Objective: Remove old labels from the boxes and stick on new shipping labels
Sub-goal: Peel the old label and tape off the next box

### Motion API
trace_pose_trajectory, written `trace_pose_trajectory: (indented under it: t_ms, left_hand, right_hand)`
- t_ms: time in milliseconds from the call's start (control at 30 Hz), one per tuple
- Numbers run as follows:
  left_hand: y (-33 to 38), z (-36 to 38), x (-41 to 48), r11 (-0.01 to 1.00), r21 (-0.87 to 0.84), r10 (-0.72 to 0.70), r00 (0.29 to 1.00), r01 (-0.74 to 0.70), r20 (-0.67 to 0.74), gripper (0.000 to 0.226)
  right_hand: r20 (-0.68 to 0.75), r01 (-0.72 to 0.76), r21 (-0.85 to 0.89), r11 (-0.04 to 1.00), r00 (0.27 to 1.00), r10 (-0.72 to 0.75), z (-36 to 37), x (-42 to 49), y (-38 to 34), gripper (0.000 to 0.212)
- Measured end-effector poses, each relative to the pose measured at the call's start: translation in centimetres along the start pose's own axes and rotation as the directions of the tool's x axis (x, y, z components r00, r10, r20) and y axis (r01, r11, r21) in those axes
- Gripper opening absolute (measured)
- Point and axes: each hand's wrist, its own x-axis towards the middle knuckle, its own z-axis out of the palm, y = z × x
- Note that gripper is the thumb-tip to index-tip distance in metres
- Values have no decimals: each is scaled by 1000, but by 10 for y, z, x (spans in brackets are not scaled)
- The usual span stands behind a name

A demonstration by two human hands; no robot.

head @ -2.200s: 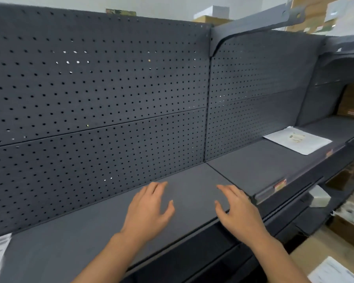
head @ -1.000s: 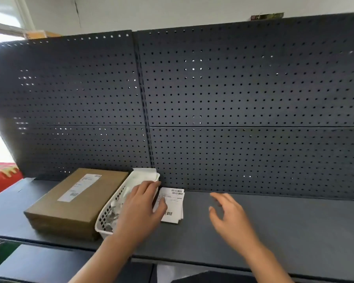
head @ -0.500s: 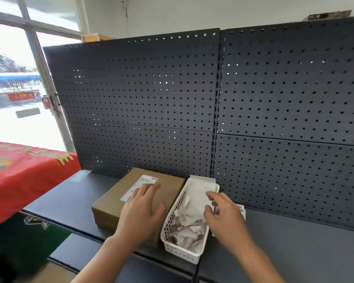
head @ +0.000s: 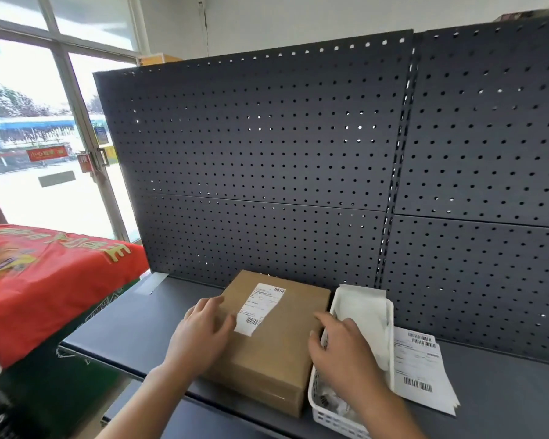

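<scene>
From the head camera, a flat brown cardboard box (head: 276, 340) lies on a dark grey metal shelf (head: 146, 327), close to the black perforated back panel (head: 267, 153). An old white printed label (head: 260, 307) with barcodes is stuck slantwise on the box's top, fully flat, with no corner lifted.

The left hand (head: 203, 334) rests on the left part of the top, its fingers relaxed and fairly straight and holding nothing. Its thumb is just beside the label's lower corner. The right hand (head: 346, 350) is also loose-fingered and empty. It reaches across the rim of a white slotted plastic basket (head: 327, 416) to touch the box's right edge. The basket touches the box on that side and holds white paper scraps. A small stack of fresh white shipping labels (head: 422, 375) lies on the shelf just beyond it.

The step in hand looks like squaring up the box for peeling. To do it well:

- The left palm should pin the box down.
- A right fingernail should work up the near lower corner of the label.
- The pull should be low and slow along the label's length, so the paper comes away whole and the cardboard face does not tear.

The peeled label would then go in the basket.
</scene>
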Motion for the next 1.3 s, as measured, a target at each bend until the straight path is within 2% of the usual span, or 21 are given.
trace_pose_trajectory:
  t_ms: [100,233,433,533,600,733,867,933,1000,1067,1167,1300]
  left_hand:
    - [-17,0,15,996,5,-91,990,91,103,55]
    - [-29,5,26,985,1,-169,972,171,163,59]
    - [-29,4,35,973,3,-223,937,231,270,65]
    - [-34,2,39,961,-44,-250,926,272,283,67]
    - [-40,2,42,949,-78,-271,919,305,287,70]
    - [-51,-1,47,924,-136,-297,896,357,330,81]
    - [-55,-4,48,909,-189,-293,891,372,346,85]
    - [-56,-5,48,901,-210,-293,889,380,352,86]
    - [-55,-6,46,887,-246,-290,886,391,363,76]
    - [-53,-7,44,873,-281,-288,887,398,362,65]
    - [-50,-6,42,867,-296,-303,895,402,327,65]
    - [-46,-7,37,869,-285,-321,899,405,299,66]
  right_hand:
    - [17,-58,-72,996,998,59,8,-1,-10,48]
    - [34,-101,-123,987,994,106,11,-5,-20,44]
    - [96,-105,-252,962,986,133,13,-11,-40,37]
    - [107,-93,-255,962,987,124,20,-9,-47,45]
    - [90,-78,-204,976,991,98,29,-5,-45,54]
    - [64,-86,48,995,994,83,43,0,-40,73]
    - [6,-165,217,962,986,168,54,1,-38,85]
    - [16,-241,296,924,969,248,58,1,-38,84]
    - [30,-267,363,893,961,275,61,3,-39,70]
    - [31,-265,387,883,961,275,64,4,-41,73]
    - [32,-247,396,884,966,256,64,3,-52,87]
    - [-12,-201,407,891,974,225,61,1,-61,79]
